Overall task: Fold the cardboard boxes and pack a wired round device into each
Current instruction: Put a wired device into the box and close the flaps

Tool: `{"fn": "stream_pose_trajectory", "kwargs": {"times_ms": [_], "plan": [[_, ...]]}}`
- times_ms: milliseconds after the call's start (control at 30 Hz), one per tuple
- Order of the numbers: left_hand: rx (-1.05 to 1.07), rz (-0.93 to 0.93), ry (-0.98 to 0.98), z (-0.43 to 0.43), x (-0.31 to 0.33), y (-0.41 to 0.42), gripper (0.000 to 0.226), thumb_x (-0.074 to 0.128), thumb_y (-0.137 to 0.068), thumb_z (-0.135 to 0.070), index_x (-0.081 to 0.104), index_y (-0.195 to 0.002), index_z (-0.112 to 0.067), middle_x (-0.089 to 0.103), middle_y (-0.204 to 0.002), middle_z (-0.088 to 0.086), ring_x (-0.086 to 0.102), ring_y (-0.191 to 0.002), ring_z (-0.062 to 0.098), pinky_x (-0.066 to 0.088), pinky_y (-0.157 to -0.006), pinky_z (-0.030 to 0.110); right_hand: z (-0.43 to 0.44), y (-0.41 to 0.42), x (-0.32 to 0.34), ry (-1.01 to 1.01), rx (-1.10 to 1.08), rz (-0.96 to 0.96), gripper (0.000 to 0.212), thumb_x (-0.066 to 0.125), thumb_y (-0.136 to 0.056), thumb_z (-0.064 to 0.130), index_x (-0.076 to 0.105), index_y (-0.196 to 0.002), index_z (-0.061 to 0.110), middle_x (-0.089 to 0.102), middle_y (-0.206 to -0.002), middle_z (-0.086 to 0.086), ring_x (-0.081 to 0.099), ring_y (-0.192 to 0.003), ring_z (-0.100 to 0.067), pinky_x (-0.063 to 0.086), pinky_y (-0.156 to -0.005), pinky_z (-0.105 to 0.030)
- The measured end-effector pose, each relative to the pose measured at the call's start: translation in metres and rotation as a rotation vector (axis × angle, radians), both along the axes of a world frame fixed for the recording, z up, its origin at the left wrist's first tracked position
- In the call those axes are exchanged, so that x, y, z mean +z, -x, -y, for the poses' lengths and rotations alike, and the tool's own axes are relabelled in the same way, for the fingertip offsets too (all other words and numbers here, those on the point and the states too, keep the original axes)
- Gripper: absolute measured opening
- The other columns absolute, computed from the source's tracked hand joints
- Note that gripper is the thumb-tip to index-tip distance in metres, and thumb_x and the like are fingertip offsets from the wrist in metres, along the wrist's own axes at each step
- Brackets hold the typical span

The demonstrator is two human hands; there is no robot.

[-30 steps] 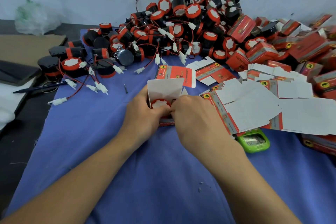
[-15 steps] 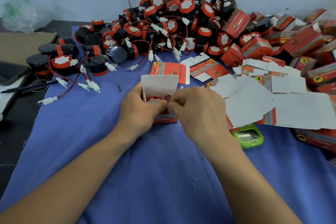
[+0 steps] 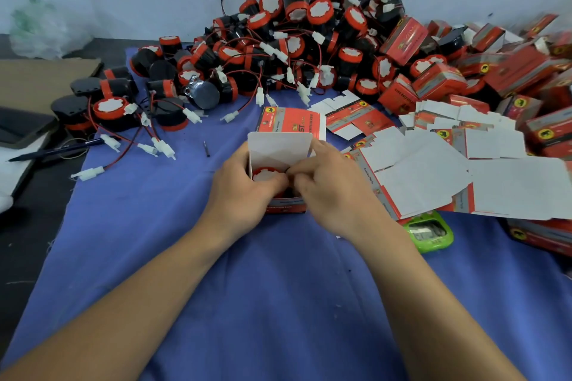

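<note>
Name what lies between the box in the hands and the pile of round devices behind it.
Head view: a flat, unfolded red carton lies on the blue cloth between the box and the pile.

We see the left hand (image 3: 244, 192) and right hand (image 3: 334, 192) gripping an open box (image 3: 280, 148) containing a round device (image 3: 266, 175).

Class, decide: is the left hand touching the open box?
Touching. Head view: the left hand grips the open box by its left wall.
</note>
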State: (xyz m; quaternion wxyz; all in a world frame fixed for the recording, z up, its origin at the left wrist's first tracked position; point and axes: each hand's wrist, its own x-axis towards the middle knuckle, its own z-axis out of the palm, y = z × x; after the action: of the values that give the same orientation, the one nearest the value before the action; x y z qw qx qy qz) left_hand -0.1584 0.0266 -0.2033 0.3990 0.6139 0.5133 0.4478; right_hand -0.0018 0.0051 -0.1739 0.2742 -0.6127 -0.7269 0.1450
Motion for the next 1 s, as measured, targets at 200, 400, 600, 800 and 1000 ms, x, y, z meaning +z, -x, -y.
{"fn": "stream_pose_trajectory", "kwargs": {"times_ms": [200, 400, 600, 800, 1000], "plan": [[0.01, 0.001, 0.011, -0.002, 0.004, 0.0, 0.036, 0.071, -0.066, -0.031, 0.069, -0.102, -0.038, 0.076, -0.095, -0.02, 0.071, -0.089, 0.0, 0.055, -0.073, 0.02, 0.015, 0.013, -0.009, -0.131, -0.239, -0.535, 0.061, 0.065, -0.086, 0.008, 0.049, -0.128, 0.049, 0.072, -0.108, 0.022, 0.068, -0.086, -0.001, 0.05, -0.071, -0.016], [-0.073, -0.028, -0.043, 0.003, 0.006, 0.002, 0.046, 0.073, -0.07, -0.029, 0.069, -0.115, -0.041, 0.075, -0.104, -0.024, 0.07, -0.097, -0.002, 0.056, -0.08, 0.02, 0.003, 0.003, -0.007, 0.038, -0.297, -0.496, 0.015, 0.063, -0.085, 0.012, 0.071, -0.084, 0.024, 0.068, -0.066, 0.008, 0.057, -0.057, -0.004, 0.037, -0.047, -0.012], [-0.256, 0.104, 0.021, 0.006, 0.007, 0.007, 0.048, 0.065, -0.08, -0.044, 0.069, -0.127, -0.035, 0.074, -0.124, -0.01, 0.069, -0.117, 0.013, 0.054, -0.1, 0.038, 0.001, 0.019, -0.012, 0.005, -0.415, -0.387, 0.024, 0.054, -0.093, 0.013, 0.07, -0.094, 0.031, 0.065, -0.077, 0.013, 0.058, -0.072, -0.008, 0.035, -0.054, -0.018], [-0.334, 0.285, 0.149, -0.001, 0.009, 0.007, 0.041, 0.051, -0.095, -0.026, 0.07, -0.132, -0.023, 0.072, -0.132, 0.001, 0.065, -0.126, 0.019, 0.053, -0.091, 0.018, 0.0, 0.015, -0.013, -0.015, -0.476, -0.393, 0.014, 0.066, -0.089, 0.024, 0.066, -0.101, 0.03, 0.07, -0.086, 0.008, 0.065, -0.083, -0.022, 0.052, -0.069, -0.035], [-0.203, 0.112, 0.048, -0.003, 0.003, 0.005, 0.046, 0.064, -0.093, 0.008, 0.069, -0.116, -0.031, 0.078, -0.107, -0.018, 0.071, -0.101, 0.001, 0.053, -0.081, 0.014, 0.0, 0.013, -0.018, 0.008, -0.325, -0.517, 0.021, 0.073, -0.087, 0.021, 0.068, -0.103, 0.034, 0.067, -0.08, 0.02, 0.064, -0.079, -0.003, 0.046, -0.063, -0.019]]}}
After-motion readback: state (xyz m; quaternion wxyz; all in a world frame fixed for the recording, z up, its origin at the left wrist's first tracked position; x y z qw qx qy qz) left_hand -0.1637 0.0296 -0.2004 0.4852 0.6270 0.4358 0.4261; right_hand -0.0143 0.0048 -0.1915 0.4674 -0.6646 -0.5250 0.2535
